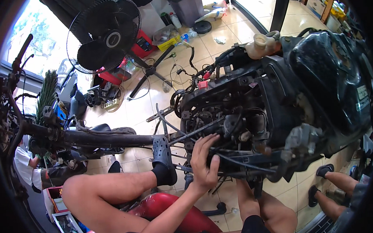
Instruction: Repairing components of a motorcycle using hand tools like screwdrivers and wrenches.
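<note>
My left hand (204,167) is at the lower edge of a dark motorcycle frame (241,159), fingers extended and fairly straight, over black cables (175,137); whether they touch is unclear. My right forearm (247,196) reaches up beneath the frame, which hides the hand. Black engine-bay parts (232,125) sit inside the frame, with a dark tank (324,70) at its right and a translucent reservoir (258,48) behind. A long dark tube (101,138) runs leftward to handlebars (17,93). My leg in a grey clog (162,156) is below the tube.
A standing fan (105,37), red toolboxes (143,44), wires, bottles and a grey bin (180,10) are behind on the tiled floor (238,24). A person in white (25,161) is at left; another person's legs (329,202) are at right. A red padded seat (165,205) is beneath me.
</note>
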### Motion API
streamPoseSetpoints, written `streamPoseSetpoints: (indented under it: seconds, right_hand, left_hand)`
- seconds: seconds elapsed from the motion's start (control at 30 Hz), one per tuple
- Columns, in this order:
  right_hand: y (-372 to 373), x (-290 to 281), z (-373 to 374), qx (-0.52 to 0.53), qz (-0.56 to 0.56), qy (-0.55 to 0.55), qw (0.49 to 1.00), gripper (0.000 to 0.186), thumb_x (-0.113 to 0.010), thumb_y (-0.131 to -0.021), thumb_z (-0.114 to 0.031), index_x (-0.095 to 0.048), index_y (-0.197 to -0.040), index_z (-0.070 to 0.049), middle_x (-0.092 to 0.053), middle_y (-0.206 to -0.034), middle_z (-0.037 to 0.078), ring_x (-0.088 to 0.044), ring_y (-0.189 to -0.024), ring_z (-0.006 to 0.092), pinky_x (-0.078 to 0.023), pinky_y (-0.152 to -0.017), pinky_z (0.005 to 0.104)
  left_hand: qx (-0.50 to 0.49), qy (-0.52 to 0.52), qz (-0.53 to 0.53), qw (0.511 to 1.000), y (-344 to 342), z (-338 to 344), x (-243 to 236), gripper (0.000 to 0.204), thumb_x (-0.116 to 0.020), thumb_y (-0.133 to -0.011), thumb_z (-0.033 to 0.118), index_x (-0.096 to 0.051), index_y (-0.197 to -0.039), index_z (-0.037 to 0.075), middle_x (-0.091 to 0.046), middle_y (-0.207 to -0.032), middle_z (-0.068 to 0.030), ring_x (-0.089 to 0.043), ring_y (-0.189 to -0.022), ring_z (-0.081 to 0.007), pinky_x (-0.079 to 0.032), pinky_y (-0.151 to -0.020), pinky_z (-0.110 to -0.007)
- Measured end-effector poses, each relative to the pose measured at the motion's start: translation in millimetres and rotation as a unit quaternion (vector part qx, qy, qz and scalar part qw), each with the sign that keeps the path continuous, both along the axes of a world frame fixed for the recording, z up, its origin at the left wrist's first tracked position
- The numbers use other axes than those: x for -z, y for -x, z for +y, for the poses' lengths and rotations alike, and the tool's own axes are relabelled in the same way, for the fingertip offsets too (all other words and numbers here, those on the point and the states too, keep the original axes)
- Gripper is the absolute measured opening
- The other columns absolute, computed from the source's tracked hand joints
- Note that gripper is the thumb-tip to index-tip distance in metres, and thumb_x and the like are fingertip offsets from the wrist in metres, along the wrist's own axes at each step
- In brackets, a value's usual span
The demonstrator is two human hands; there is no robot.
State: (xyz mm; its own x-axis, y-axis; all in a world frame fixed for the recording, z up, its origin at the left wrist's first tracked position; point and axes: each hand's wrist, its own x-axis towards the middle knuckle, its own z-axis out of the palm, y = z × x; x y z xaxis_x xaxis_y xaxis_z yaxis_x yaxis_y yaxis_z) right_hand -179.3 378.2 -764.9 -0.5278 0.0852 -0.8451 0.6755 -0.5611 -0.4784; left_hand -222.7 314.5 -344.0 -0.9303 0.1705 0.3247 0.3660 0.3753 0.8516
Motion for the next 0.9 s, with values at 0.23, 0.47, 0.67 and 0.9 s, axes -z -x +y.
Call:
streamPoseSetpoints:
  seconds: [0.23,0.47,0.67,0.9]
  right_hand:
    - [17.4,9.5,-31.9,-0.025,0.013,-0.067,0.997,0.038,-0.056,-0.094,-0.026,-0.058,-0.13,-0.015,-0.061,-0.122,0.012,-0.063,-0.099,0.0284,-0.055,-0.081,0.0452]
    - [9.6,25.8,-70.6,-0.05,0.014,-0.137,0.989,0.038,-0.056,-0.093,-0.026,-0.058,-0.129,-0.014,-0.061,-0.123,0.013,-0.063,-0.102,0.029,-0.055,-0.082,0.045]
    - [14.3,29.8,-90.3,-0.072,0.025,-0.208,0.975,0.038,-0.056,-0.092,-0.025,-0.059,-0.129,-0.014,-0.061,-0.123,0.014,-0.063,-0.103,0.0296,-0.054,-0.084,0.0448]
    - [-1.5,27.0,-108.3,-0.118,0.037,-0.288,0.95,0.039,-0.056,-0.091,-0.025,-0.059,-0.128,-0.014,-0.061,-0.124,0.015,-0.062,-0.105,0.0302,-0.054,-0.085,0.0445]
  left_hand:
    - [0.02,0.06,-0.016,0.998,7.8,-3.5,-4.2,0.038,-0.052,-0.082,0.025,-0.072,-0.106,0.004,-0.068,-0.112,-0.0163,-0.059,-0.113,-0.035,-0.035,-0.108,-0.049]
    - [0.022,0.055,-0.037,0.998,10.4,-3.1,1.6,0.038,-0.053,-0.081,0.025,-0.075,-0.106,0.007,-0.07,-0.111,-0.0147,-0.06,-0.111,-0.034,-0.035,-0.107,-0.05]
    - [0.019,0.062,-0.057,0.996,10.5,-5.8,-0.1,0.039,-0.054,-0.079,0.027,-0.076,-0.105,0.009,-0.07,-0.109,-0.0134,-0.061,-0.111,-0.0329,-0.037,-0.105,-0.05]
    - [0.017,0.049,-0.065,0.997,14.4,-5.6,-1.7,0.037,-0.055,-0.077,0.028,-0.077,-0.101,0.01,-0.07,-0.108,-0.0134,-0.061,-0.11,-0.0326,-0.039,-0.104,-0.05]
